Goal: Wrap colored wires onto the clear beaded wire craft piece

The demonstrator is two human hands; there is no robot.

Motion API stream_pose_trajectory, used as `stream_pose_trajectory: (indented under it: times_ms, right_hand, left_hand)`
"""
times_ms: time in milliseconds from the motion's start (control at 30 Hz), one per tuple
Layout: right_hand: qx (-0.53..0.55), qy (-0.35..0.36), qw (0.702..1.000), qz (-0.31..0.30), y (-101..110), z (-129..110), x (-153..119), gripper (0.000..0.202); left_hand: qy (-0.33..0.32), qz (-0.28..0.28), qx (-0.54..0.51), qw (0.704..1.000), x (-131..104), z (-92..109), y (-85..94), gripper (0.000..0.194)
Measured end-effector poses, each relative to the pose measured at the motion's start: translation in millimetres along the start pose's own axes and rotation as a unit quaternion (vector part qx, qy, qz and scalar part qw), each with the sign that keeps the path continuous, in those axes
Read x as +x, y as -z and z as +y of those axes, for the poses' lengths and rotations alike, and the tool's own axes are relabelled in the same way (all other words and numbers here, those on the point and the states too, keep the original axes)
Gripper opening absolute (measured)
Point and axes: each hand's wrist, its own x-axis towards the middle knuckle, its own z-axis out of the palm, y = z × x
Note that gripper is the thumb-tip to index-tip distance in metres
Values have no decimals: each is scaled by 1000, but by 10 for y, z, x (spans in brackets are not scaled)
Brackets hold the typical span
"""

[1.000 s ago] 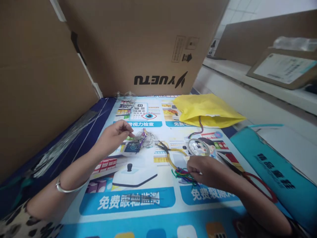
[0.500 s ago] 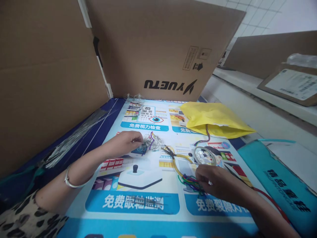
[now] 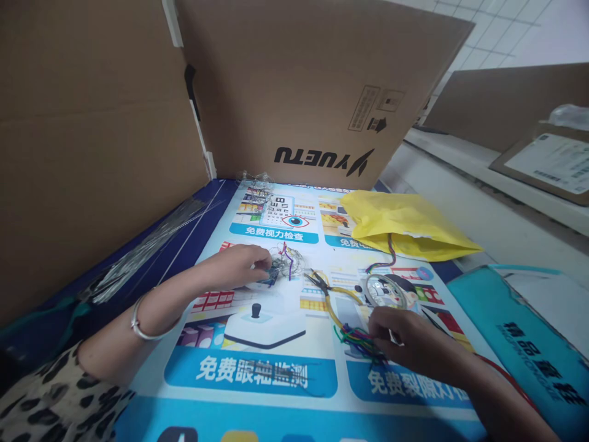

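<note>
My left hand (image 3: 243,265), with a silver bangle at its wrist, reaches in with curled fingers at the near-left edge of a loose tangle of fine wire (image 3: 297,263), which has purple bits in it. Those fingers look pinched on the wire, though the tips are partly hidden. My right hand (image 3: 405,334) is closed at a bundle of coloured cords (image 3: 356,339), green, purple and red, lying on the table. Pliers (image 3: 324,285) with yellow handles rest between my hands, jaws apart and pointing away. Just beyond my right hand lies a clear round roll (image 3: 384,291).
A yellow pouch (image 3: 409,224) lies behind, dark cords trailing from its mouth. Straight wires (image 3: 147,245) are at left, dark pin-like pieces (image 3: 285,371) in front. Cardboard walls (image 3: 331,92) rise at back and left; a teal box (image 3: 519,331) stands at right.
The whole view has shifted slightly to the right. My left hand has turned a little at the wire tangle; my right hand stays by the cords.
</note>
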Motion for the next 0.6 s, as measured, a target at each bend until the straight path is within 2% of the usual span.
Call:
stream_pose_trajectory:
  times_ms: [167,400,600]
  right_hand:
    - [30,-9,999,-6,76,-71,-7,15]
    - [40,-2,999,10,-1,19,-5,17]
    - [53,6,999,7,-13,62,12,13]
  left_hand:
    - [6,-14,12,1000,11,-38,-18,20]
    - [4,-13,13,1000,-12,-104,41,20]
    - [-5,-57,22,998,-14,-75,53,26]
